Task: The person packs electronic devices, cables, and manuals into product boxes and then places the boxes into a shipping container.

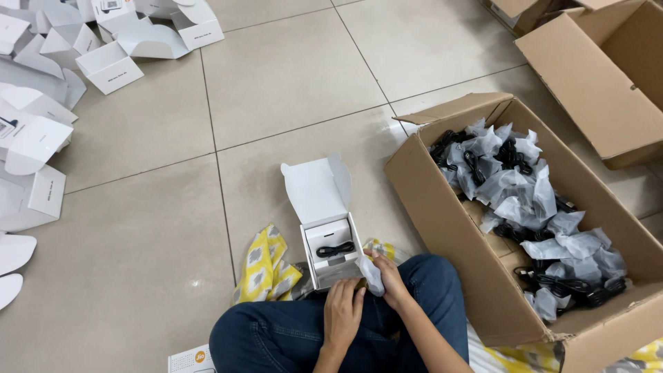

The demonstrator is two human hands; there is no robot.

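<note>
On glossy beige floor tiles (138, 228), the small white card box (330, 242) sits open-lidded against the person's knees; the right hand (388, 276) pinches a crinkled clear plastic bag (371, 275) beside it, the left hand (343, 311) resting loosely curled near its front edge

Open small box (330, 238) left of carton (442, 214) holding bagged cables (525, 200).

Open white box (330, 243) upright, black cable (335, 249) inside.

Bright even light, soft shadows, sharp focus
</note>
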